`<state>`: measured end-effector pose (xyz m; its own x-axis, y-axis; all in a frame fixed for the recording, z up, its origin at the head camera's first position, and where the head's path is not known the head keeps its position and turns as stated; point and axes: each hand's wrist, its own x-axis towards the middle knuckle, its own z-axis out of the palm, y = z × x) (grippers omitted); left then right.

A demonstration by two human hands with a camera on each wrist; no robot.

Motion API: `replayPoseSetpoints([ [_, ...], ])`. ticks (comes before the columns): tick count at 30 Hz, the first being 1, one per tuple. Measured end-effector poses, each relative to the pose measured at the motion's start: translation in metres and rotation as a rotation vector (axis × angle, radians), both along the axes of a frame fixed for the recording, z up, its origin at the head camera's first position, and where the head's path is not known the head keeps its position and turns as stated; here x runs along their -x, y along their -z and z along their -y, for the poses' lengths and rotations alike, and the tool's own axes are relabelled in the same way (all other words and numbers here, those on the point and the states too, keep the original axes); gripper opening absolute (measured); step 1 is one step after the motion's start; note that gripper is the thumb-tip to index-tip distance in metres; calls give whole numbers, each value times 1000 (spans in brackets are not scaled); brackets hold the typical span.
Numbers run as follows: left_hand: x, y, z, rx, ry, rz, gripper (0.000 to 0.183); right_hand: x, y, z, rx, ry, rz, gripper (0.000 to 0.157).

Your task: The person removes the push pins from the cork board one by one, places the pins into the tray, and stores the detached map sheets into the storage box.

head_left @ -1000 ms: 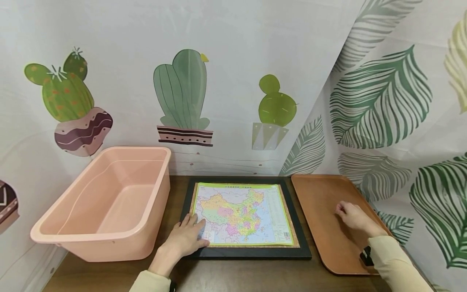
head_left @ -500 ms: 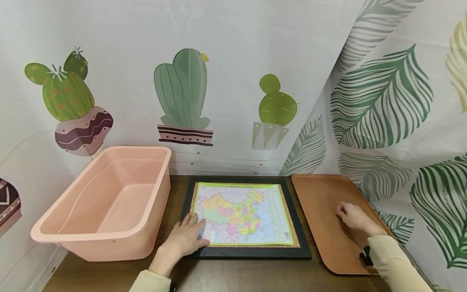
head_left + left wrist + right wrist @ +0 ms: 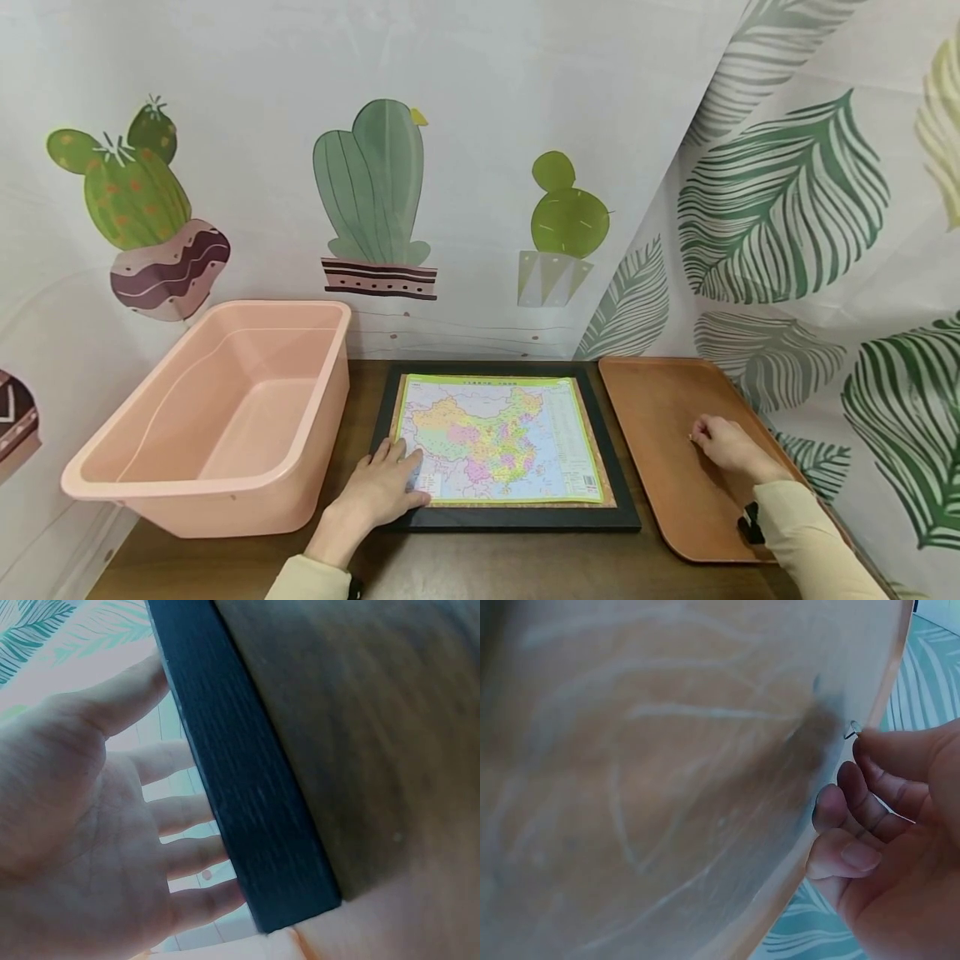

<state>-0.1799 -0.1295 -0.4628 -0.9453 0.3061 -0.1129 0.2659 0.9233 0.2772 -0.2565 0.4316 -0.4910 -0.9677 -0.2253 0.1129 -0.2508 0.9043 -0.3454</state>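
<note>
A map sheet with a yellow-green border lies on a cork board with a black frame. My left hand rests with spread fingers over the board's lower left edge and the map's corner. Seen from below in the left wrist view, the fingers reach past the black frame edge. Over the brown tray, my right hand pinches a tiny thing between thumb and forefinger. It shows as a thin, bent, wire-like outline; its exact kind is unclear.
A deep pink plastic tub stands left of the board on the dark wooden table. The brown tray lies close to the board's right side. A printed cloth with cacti and leaves hangs behind.
Both hands, the map and the board stay nearly in place. A tiny pale bit now shows at my right fingertips in the head view.
</note>
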Motion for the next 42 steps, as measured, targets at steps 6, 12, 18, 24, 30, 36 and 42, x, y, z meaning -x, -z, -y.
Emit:
replayPoseSetpoints([
  [6,0,0,0,-3,2,3,68,-2,-5,0,3,1,3,13],
  [12,0,0,-1,-6,-1,4,68,-3,-10,0,-5,15,-8,20],
  [18,-1,1,0,-11,-9,4,68,-8,-22,5,6,33,-4,48],
  [24,-2,-1,0,-6,-3,6,68,-11,-38,20,48,38,-19,57],
  [30,-2,-4,2,2,9,3,68,-17,-50,41,121,85,-29,62],
  [36,-2,-4,3,1,3,-7,68,-18,-50,67,201,149,-44,60],
  [42,-1,-2,2,-10,6,-6,68,-17,-44,94,304,196,-16,58],
])
